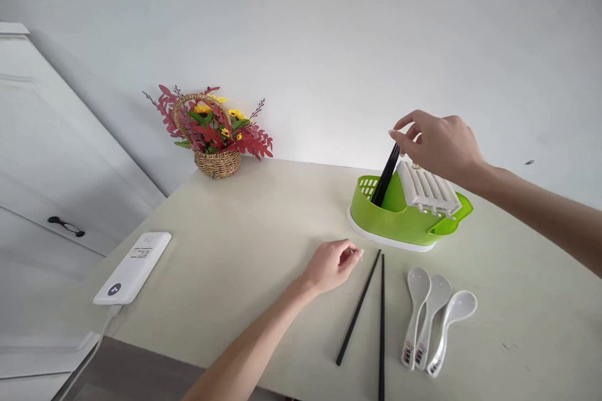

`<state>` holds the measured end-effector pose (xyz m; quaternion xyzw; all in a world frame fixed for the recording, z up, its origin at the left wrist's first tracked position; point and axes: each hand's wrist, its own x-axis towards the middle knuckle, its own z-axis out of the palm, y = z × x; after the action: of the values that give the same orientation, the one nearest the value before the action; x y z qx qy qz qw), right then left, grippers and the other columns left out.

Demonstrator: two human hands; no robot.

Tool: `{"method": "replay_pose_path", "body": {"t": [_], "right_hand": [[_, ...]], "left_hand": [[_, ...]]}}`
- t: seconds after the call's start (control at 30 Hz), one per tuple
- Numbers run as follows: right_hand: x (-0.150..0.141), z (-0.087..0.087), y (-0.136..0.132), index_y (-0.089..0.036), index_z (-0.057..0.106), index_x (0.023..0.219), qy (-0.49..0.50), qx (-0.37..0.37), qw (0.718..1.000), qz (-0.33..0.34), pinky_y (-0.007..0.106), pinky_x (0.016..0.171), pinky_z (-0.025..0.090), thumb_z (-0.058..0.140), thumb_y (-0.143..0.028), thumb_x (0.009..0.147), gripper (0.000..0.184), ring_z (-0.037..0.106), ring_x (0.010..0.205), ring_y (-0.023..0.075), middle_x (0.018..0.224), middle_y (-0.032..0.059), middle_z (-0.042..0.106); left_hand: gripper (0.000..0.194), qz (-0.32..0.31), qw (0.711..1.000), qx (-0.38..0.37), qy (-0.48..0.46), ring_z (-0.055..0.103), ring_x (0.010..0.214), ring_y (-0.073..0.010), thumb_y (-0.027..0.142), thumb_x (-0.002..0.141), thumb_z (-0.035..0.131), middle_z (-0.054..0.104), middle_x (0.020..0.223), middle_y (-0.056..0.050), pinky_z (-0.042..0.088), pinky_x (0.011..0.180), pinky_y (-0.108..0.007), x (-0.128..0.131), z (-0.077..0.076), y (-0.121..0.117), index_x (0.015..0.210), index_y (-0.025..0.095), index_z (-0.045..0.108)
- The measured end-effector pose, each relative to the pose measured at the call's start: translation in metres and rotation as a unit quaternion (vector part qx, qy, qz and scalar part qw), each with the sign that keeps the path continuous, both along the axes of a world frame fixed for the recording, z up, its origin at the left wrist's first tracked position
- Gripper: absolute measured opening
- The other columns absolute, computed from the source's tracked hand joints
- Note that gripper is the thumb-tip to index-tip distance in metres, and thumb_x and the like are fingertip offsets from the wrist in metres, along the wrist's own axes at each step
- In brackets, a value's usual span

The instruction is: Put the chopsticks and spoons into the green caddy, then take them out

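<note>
My right hand [435, 141] pinches the top ends of several black chopsticks [386, 174]. They lean in the left compartment of a green cutlery holder [395, 220], their lower ends hidden by its wall. My left hand [333, 263] rests low over the table with its fingers curled in, and nothing shows in them. Just right of it, two loose black chopsticks [359, 308] lie apart on the table. Beside these are three white spoons [419, 285], bowls pointing away from me and handles toward me.
A white slotted rack [429, 189] sits on the holder, partly behind my right hand. At the back of the pale table [263, 232] stands a wicker basket [217, 164] of artificial flowers. A white power bank [134, 268] with a cable lies at the left edge, near a white cabinet [56, 156].
</note>
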<state>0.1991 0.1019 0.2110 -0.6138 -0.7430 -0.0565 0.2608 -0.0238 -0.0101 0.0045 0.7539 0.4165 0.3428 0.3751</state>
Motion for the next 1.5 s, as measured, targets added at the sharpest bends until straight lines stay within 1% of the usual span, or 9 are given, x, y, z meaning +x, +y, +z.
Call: {"method": "replay_pose_path", "body": {"t": [0.13,0.2,0.27,0.33,0.47,0.57,0.8,0.93,1.5], "right_hand": [[0.002,-0.015,-0.042,-0.025,0.069,0.107,-0.121,0.065,0.979,0.152,0.031,0.056,0.035,0.045,-0.04,0.105,0.029,0.057,0.053,0.0171,0.07,0.0007,0.072],[0.003,-0.031,-0.068,-0.025,0.068,0.097,-0.198,0.053,0.936,0.286,0.03,0.052,0.027,0.037,-0.038,0.11,0.037,0.047,0.046,0.014,0.058,-0.0032,0.062],[0.004,-0.049,-0.094,-0.023,0.067,0.1,-0.234,0.005,0.886,0.401,0.028,0.052,0.027,0.031,-0.032,0.112,0.038,0.049,0.049,0.0122,0.066,-0.0028,0.064],[0.004,-0.069,-0.116,-0.022,0.065,0.107,-0.27,-0.049,0.859,0.432,0.03,0.052,0.024,0.034,-0.029,0.112,0.032,0.047,0.047,0.0123,0.064,-0.0031,0.062],[0.007,-0.102,-0.141,-0.022,0.063,0.114,-0.333,-0.112,0.833,0.428,0.033,0.052,0.013,0.048,-0.02,0.102,0.019,0.043,0.042,0.0139,0.06,-0.0043,0.058],[0.006,-0.121,-0.143,-0.021,0.063,0.118,-0.374,-0.122,0.82,0.416,0.034,0.052,0.01,0.052,-0.008,0.092,0.031,0.035,0.04,0.0133,0.056,-0.0057,0.054],[-0.01,-0.147,-0.139,-0.02,0.065,0.111,-0.424,-0.126,0.785,0.433,0.034,0.051,0.011,0.055,0.002,0.084,0.036,0.022,0.04,0.0124,0.055,-0.0058,0.053],[-0.024,-0.152,-0.135,-0.019,0.064,0.092,-0.423,-0.151,0.782,0.431,0.035,0.051,0.012,0.052,0.0,0.087,0.022,0.027,0.041,0.0124,0.058,-0.0033,0.056],[-0.01,-0.138,-0.117,-0.019,0.061,0.088,-0.428,-0.156,0.781,0.428,0.034,0.054,0.012,0.051,0.001,0.088,0.022,0.046,0.049,0.0126,0.069,-0.0013,0.061]], "left_hand": [[0.033,-0.006,1.0,-0.009,0.008,0.061,0.066,-0.0113,0.045,0.103,0.054,0.073,0.079,-0.001,0.043,0.063,-0.022,-0.001,0.001,0.0,0.092,0.018,0.07],[0.033,-0.006,1.0,-0.007,0.012,0.061,0.065,-0.0113,0.045,0.103,0.054,0.073,0.078,-0.001,0.042,0.063,-0.022,0.0,0.002,0.0,0.092,0.018,0.07],[0.032,-0.004,1.0,-0.002,0.011,0.062,0.066,-0.0113,0.044,0.103,0.054,0.074,0.079,-0.001,0.043,0.063,-0.022,0.0,0.003,0.0,0.092,0.018,0.07],[0.032,0.0,1.0,0.0,0.016,0.062,0.066,-0.0117,0.043,0.103,0.054,0.074,0.08,-0.001,0.043,0.064,-0.023,0.001,0.004,-0.001,0.092,0.018,0.07],[0.032,0.005,0.999,-0.012,0.036,0.062,0.066,-0.0122,0.044,0.103,0.053,0.074,0.079,0.0,0.043,0.064,-0.023,0.002,0.008,-0.003,0.091,0.02,0.07],[0.033,0.012,0.999,-0.019,0.039,0.061,0.066,-0.0116,0.044,0.103,0.053,0.073,0.078,0.001,0.042,0.064,-0.023,0.002,0.01,-0.005,0.09,0.019,0.071],[0.034,0.022,0.999,-0.035,0.014,0.059,0.066,-0.0116,0.044,0.101,0.053,0.072,0.077,0.001,0.042,0.064,-0.023,0.0,0.008,-0.006,0.09,0.018,0.071],[0.033,0.017,0.999,-0.036,0.01,0.058,0.066,-0.0119,0.044,0.101,0.053,0.072,0.076,0.001,0.041,0.062,-0.023,-0.001,0.007,-0.004,0.089,0.018,0.071],[0.041,0.011,1.0,-0.021,0.007,0.058,0.065,-0.0115,0.053,0.102,0.053,0.07,0.075,0.001,0.043,0.061,-0.023,-0.004,0.002,0.004,0.092,0.018,0.071]]}}
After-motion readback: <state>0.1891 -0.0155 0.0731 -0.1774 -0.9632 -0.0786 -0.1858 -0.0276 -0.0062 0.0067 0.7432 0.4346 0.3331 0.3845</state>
